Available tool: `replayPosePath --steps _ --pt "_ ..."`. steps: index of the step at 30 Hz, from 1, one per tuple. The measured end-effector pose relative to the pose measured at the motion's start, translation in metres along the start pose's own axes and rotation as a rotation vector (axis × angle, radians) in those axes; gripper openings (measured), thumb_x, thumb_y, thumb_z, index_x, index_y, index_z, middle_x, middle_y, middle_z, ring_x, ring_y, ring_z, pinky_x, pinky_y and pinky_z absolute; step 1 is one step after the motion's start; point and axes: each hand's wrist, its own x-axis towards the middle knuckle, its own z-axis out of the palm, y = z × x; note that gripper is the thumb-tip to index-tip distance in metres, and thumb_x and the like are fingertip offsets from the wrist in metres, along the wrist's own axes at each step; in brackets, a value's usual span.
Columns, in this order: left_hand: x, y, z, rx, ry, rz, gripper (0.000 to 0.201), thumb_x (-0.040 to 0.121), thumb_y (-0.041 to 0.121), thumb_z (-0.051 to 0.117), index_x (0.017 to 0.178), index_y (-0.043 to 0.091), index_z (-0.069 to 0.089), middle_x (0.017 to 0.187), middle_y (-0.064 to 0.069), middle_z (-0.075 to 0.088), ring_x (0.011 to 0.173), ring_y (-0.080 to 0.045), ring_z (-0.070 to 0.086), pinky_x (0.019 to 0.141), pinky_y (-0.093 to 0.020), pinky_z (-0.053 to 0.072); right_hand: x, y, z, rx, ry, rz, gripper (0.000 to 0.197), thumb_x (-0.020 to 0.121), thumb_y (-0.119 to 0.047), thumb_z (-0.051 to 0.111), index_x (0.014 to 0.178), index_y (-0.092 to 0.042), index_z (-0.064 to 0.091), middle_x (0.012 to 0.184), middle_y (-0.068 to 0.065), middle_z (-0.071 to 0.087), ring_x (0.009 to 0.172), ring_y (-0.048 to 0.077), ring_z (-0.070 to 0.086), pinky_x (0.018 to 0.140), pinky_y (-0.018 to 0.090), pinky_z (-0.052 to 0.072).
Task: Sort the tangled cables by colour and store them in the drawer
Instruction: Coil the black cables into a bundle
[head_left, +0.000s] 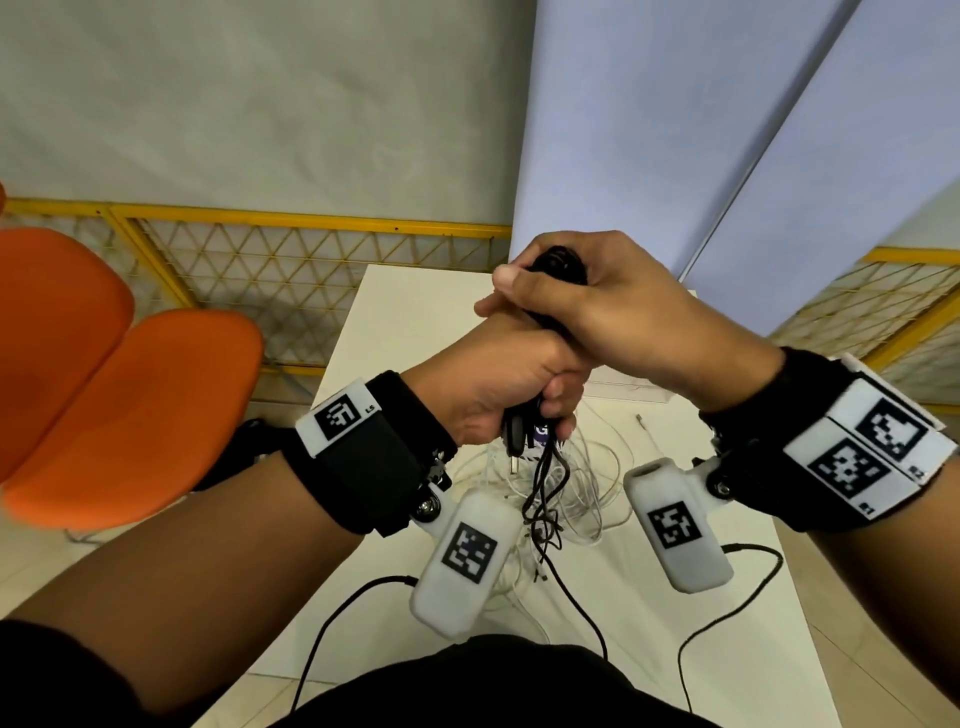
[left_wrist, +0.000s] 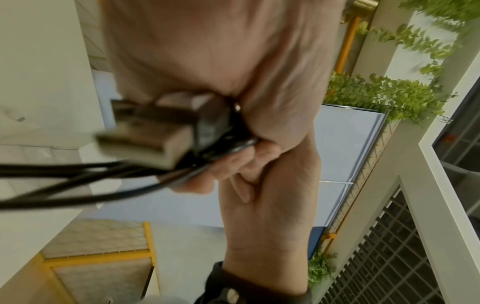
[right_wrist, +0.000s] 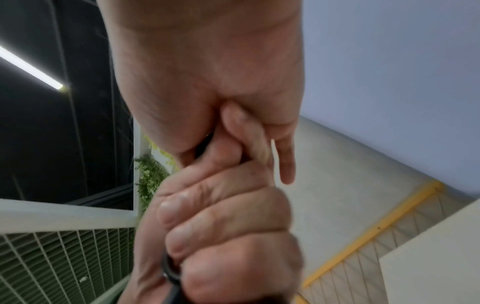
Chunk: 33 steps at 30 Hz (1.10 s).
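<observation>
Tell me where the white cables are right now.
In the head view, the white cables lie tangled on the white table, under both hands and behind the hanging black cables.

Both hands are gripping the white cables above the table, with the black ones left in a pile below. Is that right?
Colours are swapped. The head view shows the left hand and right hand gripping the black cables, while the white cables lie piled on the table below.

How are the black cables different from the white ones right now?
The black cables are bunched and lifted, gripped by the left hand and the right hand; the white cables lie loose on the table, untouched. Black ones hang down; white ones sprawl. Both are thin cords.
</observation>
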Motion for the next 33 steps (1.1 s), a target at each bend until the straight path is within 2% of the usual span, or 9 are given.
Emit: replayPosePath --steps 3,6,9,11,14,16,20,26,33 --pt "-0.001 -0.001 -0.005 -0.078 -0.008 0.029 0.038 0.094 -0.007 0.043 0.060 0.010 0.048 0.040 0.002 0.029 0.036 -0.012 0.030 0.044 -0.026 0.041 0.000 0.010 -0.003 -0.073 0.002 0.051 0.042 0.096 -0.049 0.053 0.110 -0.011 0.063 0.101 0.003 0.073 0.095 0.012 0.070 0.089 0.035 0.055" --pt "-0.001 0.004 -0.016 -0.189 0.031 0.087 0.028 0.099 0.003 0.047 0.072 0.004 0.055 0.040 0.005 0.031 0.034 -0.008 0.031 0.041 -0.023 0.041 -0.003 0.028 0.001 0.320 -0.127 0.132 0.061 0.089 -0.066 0.042 0.121 -0.017 0.058 0.087 -0.002 0.068 0.079 0.013 0.065 0.079 0.033 0.051" --pt "-0.003 0.016 -0.030 -0.296 0.078 0.143 0.020 0.098 0.019 0.052 0.087 0.010 0.067 0.045 0.006 0.036 0.035 -0.004 0.032 0.039 -0.020 0.038 -0.016 0.051 0.014 0.474 -0.304 0.206 0.051 0.085 -0.066 0.042 0.111 -0.027 0.063 0.083 0.002 0.070 0.080 0.020 0.067 0.093 0.042 0.048" --pt "-0.004 0.025 -0.040 -0.338 0.098 0.162 0.019 0.100 0.023 0.050 0.097 0.010 0.063 0.047 0.008 0.039 0.037 -0.003 0.033 0.041 -0.020 0.040 -0.028 0.063 0.024 0.393 -0.350 0.229 0.046 0.088 -0.060 0.049 0.085 -0.017 0.064 0.063 0.008 0.059 0.059 0.024 0.057 0.078 0.045 0.046" --pt "-0.008 0.035 -0.055 -0.407 0.098 0.204 0.020 0.101 0.026 0.048 0.095 0.014 0.062 0.043 0.011 0.034 0.038 -0.003 0.035 0.052 -0.024 0.050 -0.037 0.073 0.024 0.423 -0.255 0.263 0.053 0.093 -0.047 0.056 0.053 -0.021 0.034 0.051 0.003 0.021 0.047 0.016 0.019 0.052 0.036 0.019" --pt "-0.012 0.037 -0.064 -0.463 0.064 0.223 0.023 0.100 0.029 0.047 0.090 0.015 0.062 0.040 0.011 0.032 0.038 -0.003 0.036 0.055 -0.025 0.053 -0.041 0.082 0.010 0.339 -0.240 0.262 0.056 0.092 -0.047 0.059 0.052 -0.021 0.029 0.050 0.003 0.018 0.047 0.016 0.015 0.050 0.033 0.013" --pt "-0.023 0.041 -0.081 -0.504 -0.098 0.245 0.030 0.097 0.034 0.046 0.083 0.018 0.066 0.036 0.010 0.033 0.034 -0.003 0.034 0.044 -0.019 0.040 -0.056 0.120 -0.022 -0.056 -0.251 0.407 0.055 0.086 -0.040 0.072 0.052 -0.019 0.034 0.050 0.005 0.032 0.047 0.018 0.024 0.050 0.028 0.022" --pt "-0.033 0.039 -0.082 -0.370 -0.118 0.160 0.041 0.097 0.042 0.045 0.066 0.018 0.059 0.034 0.011 0.031 0.031 -0.003 0.031 0.037 -0.020 0.033 -0.092 0.180 -0.058 -0.090 -0.150 0.617 0.051 0.087 -0.015 0.072 0.053 -0.016 0.033 0.056 0.008 0.030 0.049 0.017 0.022 0.049 0.028 0.021" --pt "-0.023 0.032 -0.057 -0.232 -0.119 0.063 0.052 0.095 0.043 0.049 0.051 0.021 0.033 0.034 0.009 0.026 0.030 -0.006 0.026 0.037 -0.020 0.027 -0.098 0.202 -0.051 -0.247 -0.188 0.641 0.046 0.086 -0.013 0.072 0.055 -0.013 0.038 0.053 0.004 0.033 0.048 0.016 0.030 0.048 0.025 0.030"
